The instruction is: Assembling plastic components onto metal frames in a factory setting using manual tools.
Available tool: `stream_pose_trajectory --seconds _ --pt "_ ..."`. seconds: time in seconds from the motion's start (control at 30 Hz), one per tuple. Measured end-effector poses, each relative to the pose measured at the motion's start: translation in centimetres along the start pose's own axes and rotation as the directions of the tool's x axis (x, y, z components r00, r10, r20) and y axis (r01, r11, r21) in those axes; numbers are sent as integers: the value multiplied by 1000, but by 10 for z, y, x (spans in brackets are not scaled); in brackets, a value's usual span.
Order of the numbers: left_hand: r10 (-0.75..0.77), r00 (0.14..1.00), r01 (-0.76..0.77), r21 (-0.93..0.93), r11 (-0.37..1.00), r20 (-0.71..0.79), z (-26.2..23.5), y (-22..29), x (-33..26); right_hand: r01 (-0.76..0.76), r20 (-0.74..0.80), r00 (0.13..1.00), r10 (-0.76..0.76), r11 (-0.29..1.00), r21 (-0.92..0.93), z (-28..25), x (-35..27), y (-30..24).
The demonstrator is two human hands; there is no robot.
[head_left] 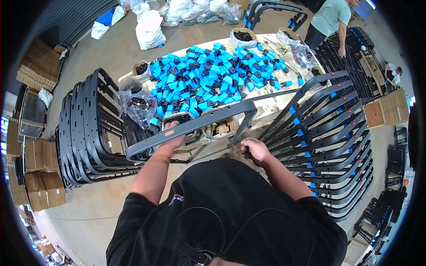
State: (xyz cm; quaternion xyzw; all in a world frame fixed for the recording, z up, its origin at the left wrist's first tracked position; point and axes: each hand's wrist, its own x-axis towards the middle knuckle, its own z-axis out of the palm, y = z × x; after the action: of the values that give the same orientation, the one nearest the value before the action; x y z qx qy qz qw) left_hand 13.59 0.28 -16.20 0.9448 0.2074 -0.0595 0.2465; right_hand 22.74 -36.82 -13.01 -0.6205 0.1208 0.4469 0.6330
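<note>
A dark grey U-shaped metal frame [206, 118] stands right in front of me, its top bar crossing my view at a slant. My left hand [174, 138] reaches under that bar to a box of small black parts [181, 118] at the table's near edge. The bar covers much of this hand, and what its fingers do is hidden. Beside the frame's right leg, my right hand [256, 150] is closed, with something small and dark at its fingertips that I cannot make out. Beyond the frame, a heap of blue-and-black plastic caps [208, 75] covers the tabletop.
Grey frames [91, 128] stand stacked on my left; more frames with blue caps [328, 146] lean in a row on my right. A plastic bag of small parts [141, 106] lies left of the heap. Another person [330, 20] stands at the far right.
</note>
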Motion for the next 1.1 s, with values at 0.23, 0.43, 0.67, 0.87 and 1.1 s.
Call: stream_pose_trajectory --seconds 0.23,0.43,0.67,0.87,1.1 --pt "-184 950 128 226 966 251 50 -36 57 -55 -154 986 59 998 28 -35 -29 13" --pt "15 999 -11 144 990 -33 57 -33 36 -63 -235 969 74 997 54 -56 -34 45" --pt "20 992 -62 337 939 124 29 -11 28 -25 -201 979 27 1000 11 -39 -31 31" --pt "-31 996 12 211 977 89 16 -23 19 8 -155 988 -9 1000 -8 -31 -27 27" --pt "25 985 -31 -28 999 -170 9 -23 7 -48 -93 994 48 999 7 8 -26 3"
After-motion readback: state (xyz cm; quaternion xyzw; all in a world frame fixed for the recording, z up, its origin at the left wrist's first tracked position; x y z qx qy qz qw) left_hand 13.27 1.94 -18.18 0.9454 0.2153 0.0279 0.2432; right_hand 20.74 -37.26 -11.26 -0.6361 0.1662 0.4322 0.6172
